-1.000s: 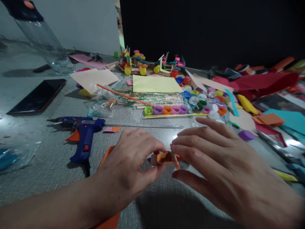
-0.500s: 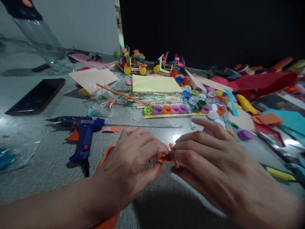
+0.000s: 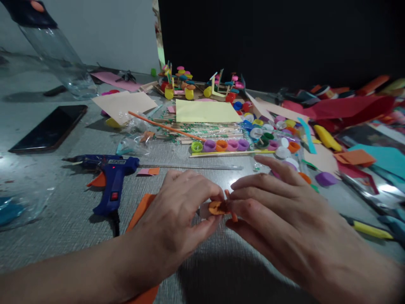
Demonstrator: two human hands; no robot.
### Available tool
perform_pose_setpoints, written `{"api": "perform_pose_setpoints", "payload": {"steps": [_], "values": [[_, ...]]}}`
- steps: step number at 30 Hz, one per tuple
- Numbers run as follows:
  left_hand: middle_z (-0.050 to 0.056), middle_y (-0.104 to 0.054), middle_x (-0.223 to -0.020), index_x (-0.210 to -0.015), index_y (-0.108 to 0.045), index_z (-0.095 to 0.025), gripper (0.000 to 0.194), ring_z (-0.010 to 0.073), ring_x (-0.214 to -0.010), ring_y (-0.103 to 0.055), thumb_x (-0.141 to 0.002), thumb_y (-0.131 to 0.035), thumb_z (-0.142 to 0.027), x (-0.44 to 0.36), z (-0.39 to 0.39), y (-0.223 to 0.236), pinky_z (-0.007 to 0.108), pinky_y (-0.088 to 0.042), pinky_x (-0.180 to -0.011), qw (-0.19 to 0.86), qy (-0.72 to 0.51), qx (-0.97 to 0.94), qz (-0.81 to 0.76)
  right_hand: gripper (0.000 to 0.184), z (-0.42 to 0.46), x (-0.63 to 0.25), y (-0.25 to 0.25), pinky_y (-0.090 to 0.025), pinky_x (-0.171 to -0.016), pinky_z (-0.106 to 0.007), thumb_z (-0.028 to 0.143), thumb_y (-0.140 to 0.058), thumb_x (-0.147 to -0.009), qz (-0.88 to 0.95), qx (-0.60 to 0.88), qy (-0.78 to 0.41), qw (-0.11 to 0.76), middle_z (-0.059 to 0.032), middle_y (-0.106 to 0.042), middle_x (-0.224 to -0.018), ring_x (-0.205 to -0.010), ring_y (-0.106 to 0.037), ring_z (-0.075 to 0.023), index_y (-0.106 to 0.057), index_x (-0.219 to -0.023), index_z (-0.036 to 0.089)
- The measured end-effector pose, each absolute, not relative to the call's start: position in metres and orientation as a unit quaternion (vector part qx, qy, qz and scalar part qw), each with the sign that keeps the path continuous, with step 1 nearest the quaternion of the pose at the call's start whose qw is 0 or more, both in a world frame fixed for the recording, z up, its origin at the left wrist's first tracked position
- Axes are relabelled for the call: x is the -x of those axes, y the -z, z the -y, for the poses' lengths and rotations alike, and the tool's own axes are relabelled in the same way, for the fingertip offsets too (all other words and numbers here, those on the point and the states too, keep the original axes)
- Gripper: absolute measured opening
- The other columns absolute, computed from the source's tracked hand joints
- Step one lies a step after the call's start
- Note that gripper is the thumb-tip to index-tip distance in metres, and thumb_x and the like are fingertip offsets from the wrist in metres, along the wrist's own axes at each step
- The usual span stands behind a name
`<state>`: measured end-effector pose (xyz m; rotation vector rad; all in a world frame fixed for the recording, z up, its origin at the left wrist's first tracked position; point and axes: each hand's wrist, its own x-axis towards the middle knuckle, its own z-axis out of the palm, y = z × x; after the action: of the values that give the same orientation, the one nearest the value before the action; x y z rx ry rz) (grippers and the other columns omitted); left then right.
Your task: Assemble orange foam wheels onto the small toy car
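Between the thumb and fingers of my left hand [image 3: 182, 215] is a small rounded orange piece [image 3: 217, 207]. A whitish part [image 3: 204, 210] shows behind it, and I cannot make out its kind. My right hand [image 3: 281, 215] is closed at the fingertips on a thin orange strip [image 3: 234, 216], whose ends stick out above and below the index finger. Strip and orange piece meet at the fingertips, where the contact is partly hidden. Under my left forearm lies an orange sheet [image 3: 142, 207].
A blue hot glue gun [image 3: 112, 177] with a lit red light lies left, its clear glue stick [image 3: 190, 166] pointing right. Beyond are a row of bottle caps [image 3: 221, 145], wooden sticks [image 3: 171, 131], a phone [image 3: 49, 126] and a tilted bottle [image 3: 60, 55]. Scissors [image 3: 376, 202] lie right.
My left fingers have loosened a little around the orange piece, so more of it and of the whitish part shows. My right hand has hardly moved.
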<state>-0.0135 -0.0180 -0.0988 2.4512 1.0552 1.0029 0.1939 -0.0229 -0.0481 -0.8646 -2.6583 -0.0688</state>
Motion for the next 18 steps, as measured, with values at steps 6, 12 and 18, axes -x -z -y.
{"api": "perform_pose_setpoints", "payload": {"steps": [6, 12, 18], "values": [[-0.002, -0.068, -0.101, -0.104, -0.053, -0.025, 0.021, 0.0169, -0.098, -0.062, -0.09, -0.067, -0.02, 0.01, 0.0167, 0.1012, 0.037, -0.044, -0.087, 0.147, -0.353, -0.846, -0.371, 0.02, 0.0241, -0.1942, 0.0472, -0.028, -0.115, -0.045, 0.009, -0.05, -0.095, 0.937, 0.301, 0.025, 0.175, -0.0027, -0.07, -0.081, -0.088, -0.064, -0.0185, -0.066, -0.086, 0.018], [-0.003, -0.068, -0.097, -0.099, -0.057, -0.025, 0.021, 0.0175, -0.093, -0.061, -0.085, -0.07, -0.017, 0.0065, 0.0175, 0.099, 0.037, -0.044, -0.082, 0.185, -0.356, -0.821, -0.406, 0.019, 0.0232, -0.1921, 0.0478, -0.027, -0.116, -0.045, 0.01, -0.051, -0.094, 0.936, 0.306, 0.021, 0.17, -0.0021, -0.069, -0.081, -0.089, -0.064, -0.0184, -0.065, -0.085, 0.018], [-0.003, -0.067, -0.09, -0.091, -0.062, -0.023, 0.016, 0.0186, -0.091, -0.061, -0.082, -0.075, -0.019, 0.0049, 0.0156, 0.0982, 0.038, -0.043, -0.08, 0.217, -0.358, -0.807, -0.416, 0.019, 0.0247, -0.193, 0.0489, -0.029, -0.116, -0.047, 0.01, -0.051, -0.095, 0.935, 0.307, 0.02, 0.175, -0.0018, -0.07, -0.082, -0.088, -0.064, -0.0185, -0.065, -0.086, 0.019]]}}
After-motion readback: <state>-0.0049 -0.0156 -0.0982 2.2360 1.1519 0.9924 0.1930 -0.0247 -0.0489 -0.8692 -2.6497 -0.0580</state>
